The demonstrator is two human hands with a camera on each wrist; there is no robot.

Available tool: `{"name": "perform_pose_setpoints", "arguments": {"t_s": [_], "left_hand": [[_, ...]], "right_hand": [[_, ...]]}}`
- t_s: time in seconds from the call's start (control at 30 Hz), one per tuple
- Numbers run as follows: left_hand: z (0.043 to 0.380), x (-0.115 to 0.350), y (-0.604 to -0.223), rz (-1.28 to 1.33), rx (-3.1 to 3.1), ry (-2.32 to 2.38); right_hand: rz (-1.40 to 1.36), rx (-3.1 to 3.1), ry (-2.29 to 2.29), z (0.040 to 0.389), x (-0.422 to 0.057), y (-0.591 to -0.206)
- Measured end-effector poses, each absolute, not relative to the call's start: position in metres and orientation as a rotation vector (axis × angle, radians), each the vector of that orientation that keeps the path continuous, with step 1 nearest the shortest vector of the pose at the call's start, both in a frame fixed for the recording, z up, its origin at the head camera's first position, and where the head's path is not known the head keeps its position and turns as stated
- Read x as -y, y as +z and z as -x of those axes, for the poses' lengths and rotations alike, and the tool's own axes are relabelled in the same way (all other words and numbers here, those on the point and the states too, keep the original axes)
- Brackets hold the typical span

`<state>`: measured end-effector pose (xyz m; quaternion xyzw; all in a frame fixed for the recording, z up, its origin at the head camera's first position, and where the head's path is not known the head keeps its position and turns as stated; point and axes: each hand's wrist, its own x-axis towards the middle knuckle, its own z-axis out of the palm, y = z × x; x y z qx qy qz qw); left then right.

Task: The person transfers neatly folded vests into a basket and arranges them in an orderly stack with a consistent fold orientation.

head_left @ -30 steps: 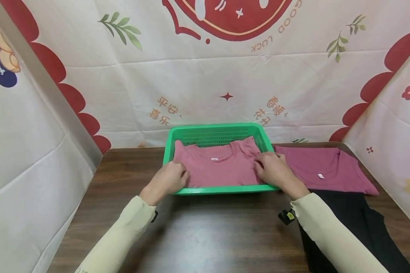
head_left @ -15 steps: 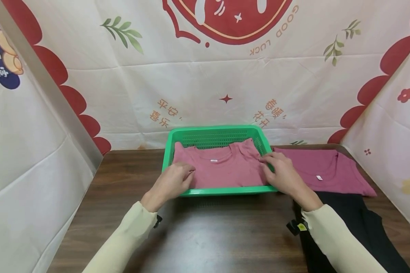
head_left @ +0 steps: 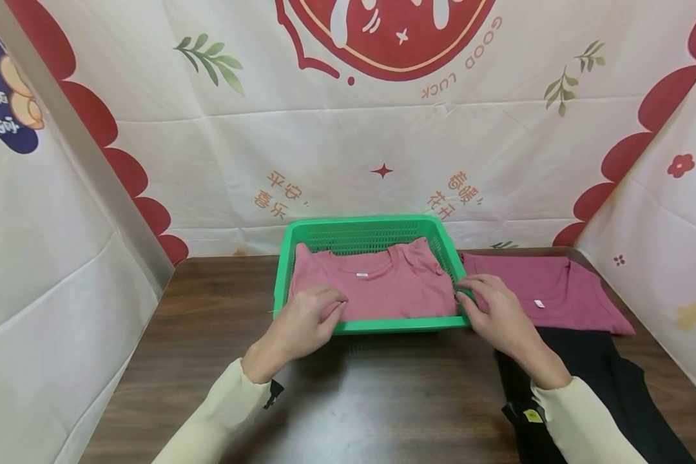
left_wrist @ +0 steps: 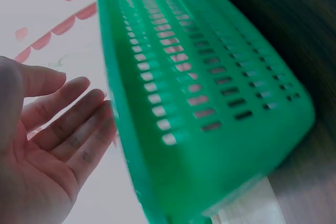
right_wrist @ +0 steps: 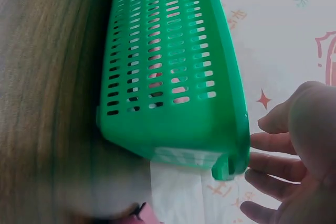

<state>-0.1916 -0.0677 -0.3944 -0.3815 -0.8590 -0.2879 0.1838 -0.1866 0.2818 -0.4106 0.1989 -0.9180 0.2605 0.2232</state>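
A green plastic basket (head_left: 400, 326) stands on the table with a folded pink T-shirt (head_left: 383, 293) lying flat inside, neckline toward the back. Over the basket's front left part hovers my left hand (head_left: 304, 322), its fingertips overlapping the shirt in the head view. The left wrist view shows its fingers (left_wrist: 79, 124) loosely bent with the thumb apart, holding nothing. My right hand (head_left: 501, 316) is at the basket's front right corner, fingertips close by the rim. In the right wrist view its relaxed fingers (right_wrist: 273, 169) are spread beside the slotted basket wall (right_wrist: 173, 124).
Right of the basket lies a folded magenta T-shirt (head_left: 539, 283) with a white neck label. A black folded garment (head_left: 609, 386) lies in front of it, partly under my right forearm. A printed white cloth (head_left: 348, 142) hangs behind the brown wooden table (head_left: 383, 399).
Both hands have shifted rightward: the left from the basket's left edge toward the front middle, the right off the shirt to the right rim. The right fingers have loosened from the shirt.
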Motion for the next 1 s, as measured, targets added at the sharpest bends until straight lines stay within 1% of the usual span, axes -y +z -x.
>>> {"name": "perform_pose_setpoints", "arguments": {"t_s": [0.43,0.73,1.0], "left_hand": [[0.165,0.046,-0.392,1.308,2.315,-1.185],[0.145,0.026,-0.394,1.351,2.464,-1.475],[0.132,0.006,-0.400,1.356,2.571,-1.602]], "right_hand": [[-0.474,2.474,0.725,0.160,-0.303,-0.414],[-0.409,2.450,0.724,0.142,-0.320,-0.418],[-0.354,2.445,0.735,0.124,-0.340,-0.427]]}}
